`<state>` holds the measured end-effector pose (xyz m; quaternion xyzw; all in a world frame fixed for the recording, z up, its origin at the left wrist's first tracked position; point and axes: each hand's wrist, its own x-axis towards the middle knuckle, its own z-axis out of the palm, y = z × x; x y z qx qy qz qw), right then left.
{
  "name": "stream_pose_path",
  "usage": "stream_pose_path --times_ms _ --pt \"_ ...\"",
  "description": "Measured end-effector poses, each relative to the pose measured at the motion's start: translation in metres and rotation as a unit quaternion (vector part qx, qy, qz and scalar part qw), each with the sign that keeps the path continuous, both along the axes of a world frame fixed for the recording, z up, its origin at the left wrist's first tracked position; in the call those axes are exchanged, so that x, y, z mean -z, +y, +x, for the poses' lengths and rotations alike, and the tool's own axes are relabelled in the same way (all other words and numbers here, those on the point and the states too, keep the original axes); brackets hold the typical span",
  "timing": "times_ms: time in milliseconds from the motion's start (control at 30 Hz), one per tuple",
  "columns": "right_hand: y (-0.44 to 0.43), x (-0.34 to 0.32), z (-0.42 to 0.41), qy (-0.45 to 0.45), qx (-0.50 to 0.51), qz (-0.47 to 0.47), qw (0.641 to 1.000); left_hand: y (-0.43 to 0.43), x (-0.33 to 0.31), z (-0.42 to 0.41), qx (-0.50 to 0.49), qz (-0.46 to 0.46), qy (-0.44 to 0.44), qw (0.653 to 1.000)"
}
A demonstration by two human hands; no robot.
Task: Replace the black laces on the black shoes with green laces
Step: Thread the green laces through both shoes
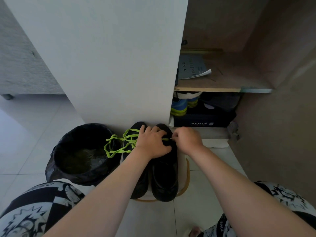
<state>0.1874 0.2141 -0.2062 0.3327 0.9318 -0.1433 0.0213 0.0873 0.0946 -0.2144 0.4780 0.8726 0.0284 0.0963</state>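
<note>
Two black shoes stand side by side on the floor, toes toward the white cabinet door. My left hand [153, 142] lies over the front of the right shoe [165, 175], fingers spread and gripping its upper. My right hand [187, 139] pinches the tip of a green lace [165, 139] at that shoe's eyelets. The left shoe [136, 127] is mostly hidden under my left forearm. Loose loops of green lace [118, 144] trail over the left shoe toward the bin.
A bin lined with a black bag [82, 154] stands left of the shoes. A white cabinet door [106, 65] rises behind them. The open cabinet at right holds papers [193, 67], blue-green sneakers [179, 106] and a dark shoebox [203, 119]. My knees frame the bottom edge.
</note>
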Motion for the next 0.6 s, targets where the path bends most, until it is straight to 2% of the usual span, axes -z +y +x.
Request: stream_pose_path --times_ms 67,167,267,300,367,433,500,600 --pt "0.008 -0.006 0.004 -0.023 0.093 0.063 0.993 0.000 -0.001 -0.002 -0.008 -0.022 -0.010 1.000" --pt "0.027 -0.015 0.019 -0.078 0.209 0.095 0.970 0.000 -0.001 -0.003 -0.009 -0.027 -0.024 0.999" --pt "0.025 -0.018 0.025 -0.152 0.144 0.100 0.973 -0.002 0.000 -0.003 -0.013 -0.004 -0.036 0.999" --pt "0.023 -0.013 0.025 -0.134 0.096 0.086 0.982 -0.002 -0.001 -0.004 -0.020 0.012 -0.044 0.999" --pt "0.017 -0.001 0.023 -0.045 -0.004 -0.008 0.999 -0.001 -0.006 -0.011 -0.045 0.061 -0.089 0.993" --pt "0.009 0.008 0.018 0.024 -0.069 -0.091 0.993 -0.003 -0.015 -0.022 -0.070 0.097 -0.131 0.984" --pt "0.004 0.014 0.010 0.040 -0.093 -0.084 0.991 -0.007 -0.020 -0.034 -0.090 0.099 -0.133 0.982" --pt "0.001 0.011 0.005 0.057 -0.061 -0.066 0.994 -0.014 -0.023 -0.049 -0.134 0.080 -0.201 0.967"
